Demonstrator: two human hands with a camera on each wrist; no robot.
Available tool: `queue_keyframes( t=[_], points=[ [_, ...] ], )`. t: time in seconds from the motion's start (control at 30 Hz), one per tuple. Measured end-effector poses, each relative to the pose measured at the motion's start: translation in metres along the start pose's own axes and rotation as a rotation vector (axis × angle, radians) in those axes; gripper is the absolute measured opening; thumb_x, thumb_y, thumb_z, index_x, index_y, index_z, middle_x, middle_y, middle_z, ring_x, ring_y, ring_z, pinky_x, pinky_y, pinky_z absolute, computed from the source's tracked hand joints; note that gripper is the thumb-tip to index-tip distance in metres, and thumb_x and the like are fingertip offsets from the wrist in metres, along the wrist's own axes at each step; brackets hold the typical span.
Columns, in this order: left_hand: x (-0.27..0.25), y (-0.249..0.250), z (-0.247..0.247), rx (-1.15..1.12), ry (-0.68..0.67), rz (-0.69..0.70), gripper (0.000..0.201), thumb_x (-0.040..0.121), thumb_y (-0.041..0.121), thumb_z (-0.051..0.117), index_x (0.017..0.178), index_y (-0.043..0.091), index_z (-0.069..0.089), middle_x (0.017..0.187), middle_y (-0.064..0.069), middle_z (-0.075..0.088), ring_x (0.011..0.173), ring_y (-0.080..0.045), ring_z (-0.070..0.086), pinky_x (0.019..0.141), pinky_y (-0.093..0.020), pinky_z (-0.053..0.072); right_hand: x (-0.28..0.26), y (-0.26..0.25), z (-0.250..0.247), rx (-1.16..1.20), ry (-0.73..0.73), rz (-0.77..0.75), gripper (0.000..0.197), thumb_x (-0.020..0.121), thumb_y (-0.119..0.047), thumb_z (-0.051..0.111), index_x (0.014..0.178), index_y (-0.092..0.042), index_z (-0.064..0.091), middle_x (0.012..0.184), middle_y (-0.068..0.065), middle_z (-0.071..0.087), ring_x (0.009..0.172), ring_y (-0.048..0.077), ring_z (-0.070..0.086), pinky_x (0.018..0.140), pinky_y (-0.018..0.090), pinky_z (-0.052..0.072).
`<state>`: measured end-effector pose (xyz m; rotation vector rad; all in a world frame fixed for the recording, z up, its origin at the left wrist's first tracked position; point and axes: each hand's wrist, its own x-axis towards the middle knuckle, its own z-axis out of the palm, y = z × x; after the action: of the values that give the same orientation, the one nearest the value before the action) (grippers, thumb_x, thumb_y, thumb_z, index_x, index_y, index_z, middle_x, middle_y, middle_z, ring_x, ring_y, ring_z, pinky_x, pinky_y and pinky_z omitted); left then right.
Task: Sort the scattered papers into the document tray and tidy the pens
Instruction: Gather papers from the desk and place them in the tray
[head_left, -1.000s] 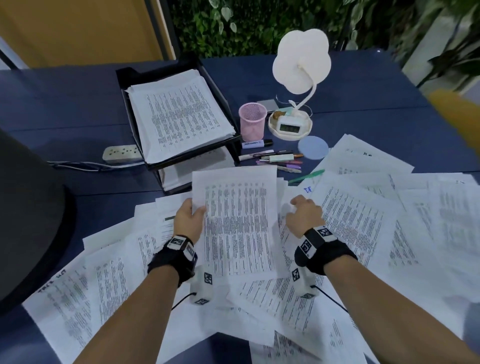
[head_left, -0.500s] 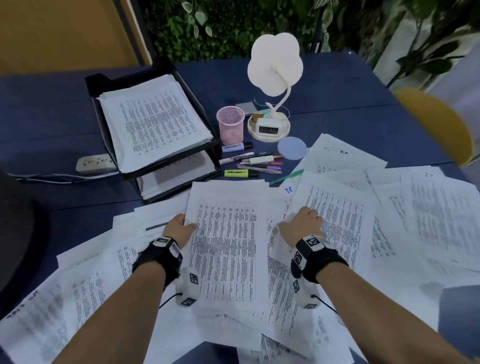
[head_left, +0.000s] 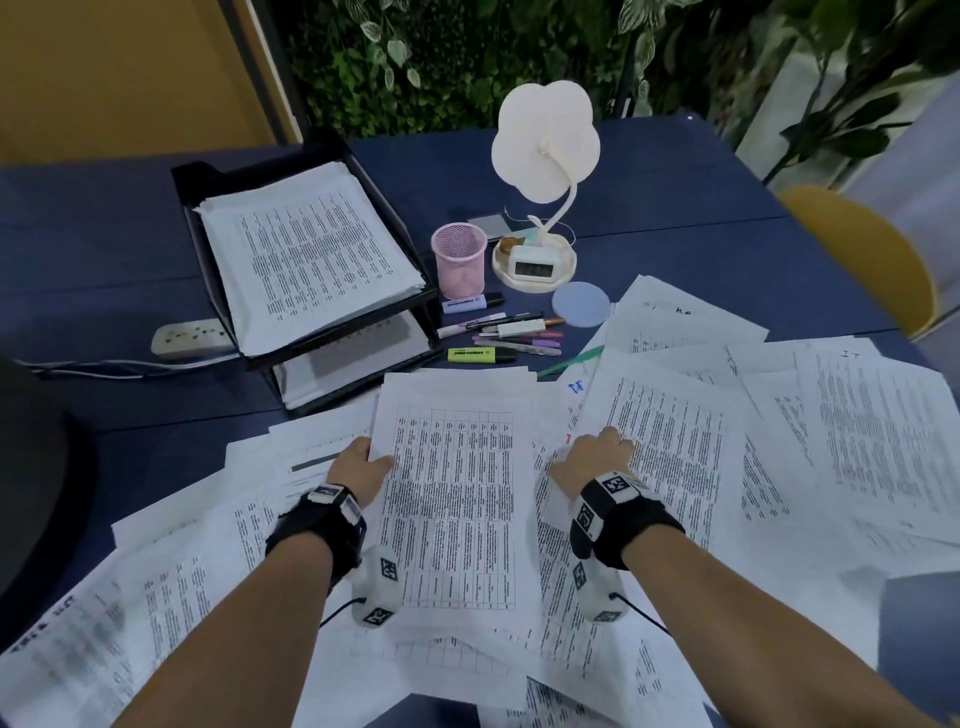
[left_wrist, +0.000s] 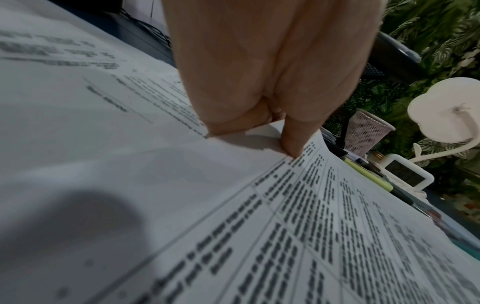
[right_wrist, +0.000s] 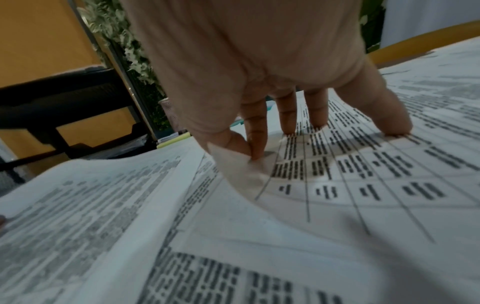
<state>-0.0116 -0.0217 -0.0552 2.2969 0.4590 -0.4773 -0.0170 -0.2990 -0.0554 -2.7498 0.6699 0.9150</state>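
Observation:
Printed papers (head_left: 857, 426) lie scattered over the near half of the blue table. My left hand (head_left: 366, 462) grips the left edge of a stack of table-printed sheets (head_left: 457, 493), thumb on top (left_wrist: 291, 142) and fingers underneath. My right hand (head_left: 597, 457) rests on the sheet (right_wrist: 337, 174) just right of that stack. Thumb and index finger pinch its curled-up corner (right_wrist: 233, 164), and the other fingertips press on the page. The black two-tier document tray (head_left: 182, 176) at the back left holds piles of paper. Loose pens and highlighters (head_left: 498, 332) lie beside the pink mesh pen cup (head_left: 458, 260).
A white flower-shaped lamp with a clock base (head_left: 543, 140) stands behind the pens, with a round blue coaster (head_left: 581, 304) beside it. A power strip (head_left: 189, 338) lies left of the tray. A yellow chair (head_left: 857, 249) is at the right edge, a dark rounded object (head_left: 36, 467) at the left.
My left hand keeps its hold on the stack. My right hand has shifted off the stack's right edge onto the neighbouring sheet and spread its fingers. The head view has swung around.

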Motion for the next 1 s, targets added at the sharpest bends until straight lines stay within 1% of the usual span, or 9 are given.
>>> queue_keyframes(
  t=[0.1,0.2,0.27,0.33,0.4,0.6,0.7,0.83,1.0],
  points=[
    [0.0,0.001,-0.001,0.015,-0.022,0.003,0.033,0.094,0.021,0.053,0.121,0.003,0.052,0.118,-0.012,0.059,0.101,-0.026,0.053,0.079,-0.026,0.035,-0.017,-0.007,-0.012,0.201,0.127,-0.157,0.034,0.089,-0.033,0.044,0.106,-0.006,0.058,0.12,0.014,0.04,0.117,0.034,0.042,0.095,0.045,0.044],
    [0.003,-0.001,-0.001,0.02,-0.036,-0.008,0.028,0.096,0.021,0.048,0.117,0.003,0.052,0.11,-0.011,0.056,0.103,-0.028,0.053,0.078,-0.028,0.034,-0.04,-0.026,-0.022,0.519,0.152,-0.408,0.021,0.086,-0.017,0.051,0.066,-0.01,0.048,0.075,0.005,0.045,0.065,0.019,0.049,0.061,0.025,0.044],
    [0.006,-0.003,0.0,0.025,-0.028,-0.017,0.021,0.098,0.019,0.042,0.107,0.003,0.051,0.103,-0.011,0.053,0.097,-0.028,0.051,0.076,-0.03,0.033,-0.054,-0.041,-0.024,0.649,0.02,-0.477,0.023,0.088,-0.015,0.051,0.066,-0.014,0.044,0.065,0.0,0.046,0.056,0.012,0.045,0.052,0.021,0.038],
    [0.008,-0.002,0.0,-0.02,-0.026,-0.039,0.022,0.1,0.019,0.035,0.102,0.001,0.049,0.109,-0.019,0.056,0.094,-0.028,0.049,0.078,-0.033,0.034,-0.063,-0.051,-0.022,0.817,-0.212,-0.496,0.021,0.091,-0.019,0.052,0.071,-0.016,0.049,0.069,-0.001,0.053,0.059,0.013,0.054,0.054,0.023,0.046],
    [0.005,0.0,-0.001,-0.138,-0.019,-0.064,0.041,0.103,0.028,0.029,0.123,0.001,0.051,0.135,-0.022,0.049,0.118,-0.031,0.048,0.097,-0.033,0.033,-0.064,-0.054,-0.02,0.938,-0.387,-0.475,0.02,0.094,-0.028,0.053,0.078,-0.016,0.054,0.079,0.0,0.061,0.068,0.016,0.062,0.058,0.026,0.051],
    [0.003,0.003,-0.003,-0.18,-0.107,-0.083,0.071,0.092,0.054,0.048,0.141,0.004,0.038,0.146,-0.011,0.04,0.133,-0.028,0.039,0.11,-0.037,0.03,-0.017,-0.018,-0.02,0.332,0.179,-0.22,0.031,0.093,-0.036,0.048,0.109,-0.01,0.053,0.112,0.01,0.057,0.102,0.028,0.053,0.084,0.032,0.043],
    [0.002,0.003,0.0,-0.136,-0.145,-0.076,0.084,0.08,0.05,0.068,0.143,0.008,0.034,0.148,-0.009,0.039,0.133,-0.028,0.039,0.111,-0.041,0.032,-0.006,0.0,-0.007,0.07,0.092,-0.146,0.059,0.089,-0.051,0.046,0.134,-0.014,0.04,0.14,0.017,0.038,0.131,0.036,0.034,0.108,0.045,0.032],
    [-0.001,0.019,0.005,-0.047,-0.166,-0.093,0.086,0.09,0.049,0.056,0.15,0.005,0.013,0.158,-0.01,0.014,0.144,-0.026,0.018,0.115,-0.037,0.019,-0.016,0.003,0.002,0.041,-0.04,-0.303,0.063,0.093,-0.06,0.036,0.149,-0.036,0.019,0.158,0.014,0.0,0.142,0.047,-0.008,0.117,0.054,0.003],
    [-0.001,0.022,0.014,-0.061,-0.065,-0.078,0.077,0.082,0.032,0.073,0.141,0.002,0.035,0.144,-0.01,0.041,0.132,-0.028,0.04,0.107,-0.034,0.033,-0.014,0.003,-0.002,0.155,-0.086,-0.39,0.044,0.097,-0.048,0.035,0.141,-0.045,0.034,0.158,-0.005,0.012,0.146,0.031,0.001,0.112,0.064,0.004]
  ],
)
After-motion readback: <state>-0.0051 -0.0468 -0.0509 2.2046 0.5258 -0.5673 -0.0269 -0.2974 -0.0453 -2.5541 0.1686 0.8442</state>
